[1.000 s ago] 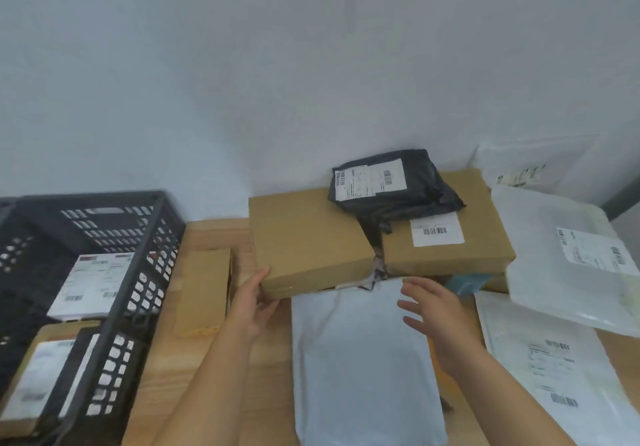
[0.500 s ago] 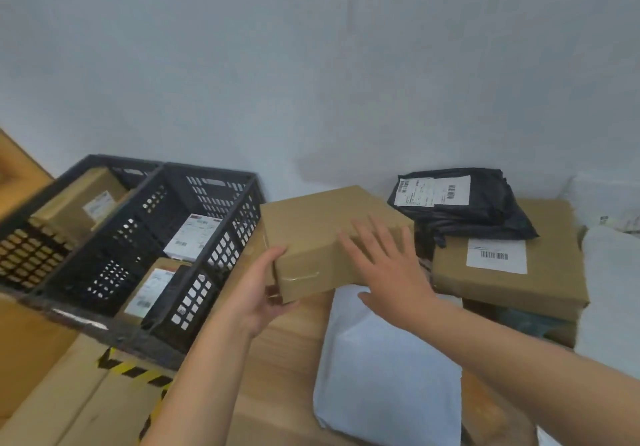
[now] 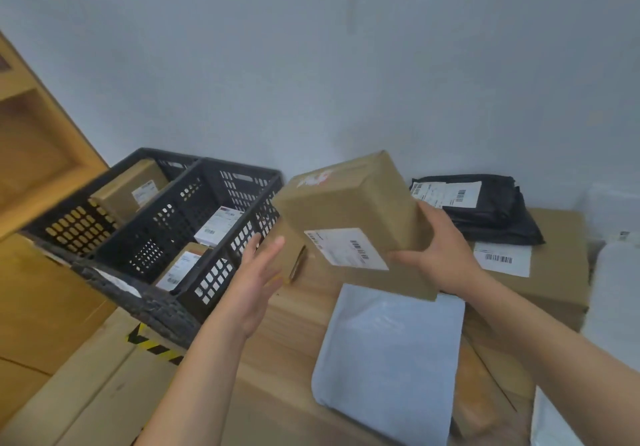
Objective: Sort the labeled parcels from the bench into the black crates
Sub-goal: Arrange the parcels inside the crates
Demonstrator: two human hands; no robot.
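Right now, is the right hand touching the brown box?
Touching. The head view shows the right hand gripping the brown box at its right end.

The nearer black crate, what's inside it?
Two labelled parcels show inside the crate: a back parcel and a brown front parcel. Its wall hides their sides and anything beneath.

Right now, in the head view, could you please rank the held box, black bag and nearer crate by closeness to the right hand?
1. Held box: gripped by the right hand.
2. Black bag: just behind, right.
3. Nearer crate: left.
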